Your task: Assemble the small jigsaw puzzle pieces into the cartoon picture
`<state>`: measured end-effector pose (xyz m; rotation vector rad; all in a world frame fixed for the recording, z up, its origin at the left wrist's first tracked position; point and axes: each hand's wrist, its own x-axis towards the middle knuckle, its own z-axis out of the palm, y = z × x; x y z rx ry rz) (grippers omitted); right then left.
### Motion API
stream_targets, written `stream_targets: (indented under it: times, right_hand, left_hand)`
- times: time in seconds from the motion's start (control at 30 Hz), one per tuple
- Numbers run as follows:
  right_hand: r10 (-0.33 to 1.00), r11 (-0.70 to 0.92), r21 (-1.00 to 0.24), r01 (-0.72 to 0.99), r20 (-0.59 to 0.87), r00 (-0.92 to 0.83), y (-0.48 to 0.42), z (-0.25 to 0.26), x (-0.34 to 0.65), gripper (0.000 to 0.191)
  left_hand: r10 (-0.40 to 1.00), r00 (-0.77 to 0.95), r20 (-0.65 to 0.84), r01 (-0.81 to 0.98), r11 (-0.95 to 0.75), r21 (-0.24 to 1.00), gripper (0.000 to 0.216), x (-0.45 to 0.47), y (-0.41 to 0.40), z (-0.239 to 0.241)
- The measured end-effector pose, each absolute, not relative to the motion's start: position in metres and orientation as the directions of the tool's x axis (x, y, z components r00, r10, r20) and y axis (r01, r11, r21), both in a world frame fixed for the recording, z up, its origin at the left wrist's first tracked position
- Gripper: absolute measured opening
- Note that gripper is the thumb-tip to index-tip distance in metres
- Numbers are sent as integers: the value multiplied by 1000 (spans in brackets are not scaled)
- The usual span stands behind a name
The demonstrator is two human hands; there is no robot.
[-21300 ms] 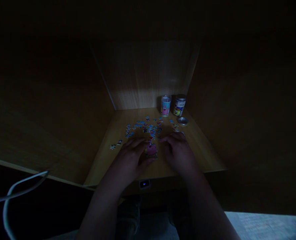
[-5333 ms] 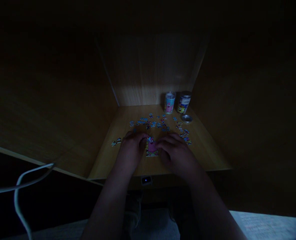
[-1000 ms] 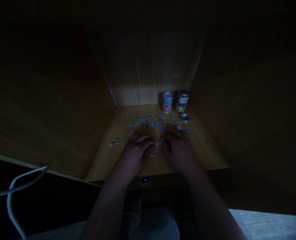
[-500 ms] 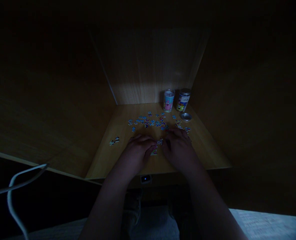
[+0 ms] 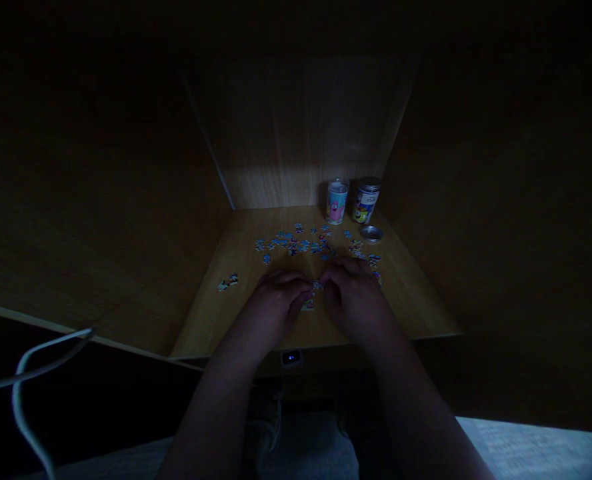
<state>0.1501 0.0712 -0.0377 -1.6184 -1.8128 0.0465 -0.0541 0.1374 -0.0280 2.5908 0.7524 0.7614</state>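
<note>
In the dim light my left hand [image 5: 282, 293] rests low over the wooden surface, its thumb and fingers pinched at a small jigsaw puzzle piece [image 5: 318, 285]. From the other side my right hand [image 5: 352, 288] closes its thumb and index finger on the same spot, touching the piece's right edge. Just below, partly under the left fingertips, lies a joined bit of puzzle [image 5: 307, 305]. Loose puzzle pieces [image 5: 292, 244] spread beyond both hands, some near the right knuckles. How the pinched pieces fit together is too dark to tell.
At the back right stand a pink-and-blue can [image 5: 337, 203] and a lidded can [image 5: 365, 201], with a round metal lid [image 5: 371, 233] before them. Two pieces [image 5: 228, 282] lie apart at left. Wooden panels [image 5: 306, 133] enclose the surface. A white cable [image 5: 23, 400] hangs at lower left.
My right hand has shifted slightly left, its fingertips closing in on the piece by my left hand. More pieces show to the right of it. My left hand is nearly still.
</note>
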Motion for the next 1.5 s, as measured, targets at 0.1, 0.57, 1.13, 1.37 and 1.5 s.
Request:
stream_targets:
  times: [0.1, 0.57, 1.13, 1.37, 1.5]
  right_hand:
    - [884, 229, -466, 855, 466, 17, 71, -38, 151, 18]
    - [869, 218, -430, 876, 494, 26, 70, -37, 149, 21]
    - [438, -148, -607, 781, 668, 602, 44, -29, 224, 35]
    - [635, -282, -505, 816, 539, 554, 47, -39, 217, 34]
    - [704, -308, -453, 837, 484, 520, 47, -42, 219, 30]
  left_hand:
    - [570, 717, 401, 392, -806, 444, 18, -54, 138, -29]
    - [571, 726, 382, 423, -810, 406, 15, -54, 136, -27]
    - [741, 204, 640, 769, -525, 364, 26, -93, 144, -9]
    - [798, 180, 574, 894, -376, 242, 24, -124, 158, -13]
    - [799, 183, 572, 901, -369, 227, 25, -124, 162, -20]
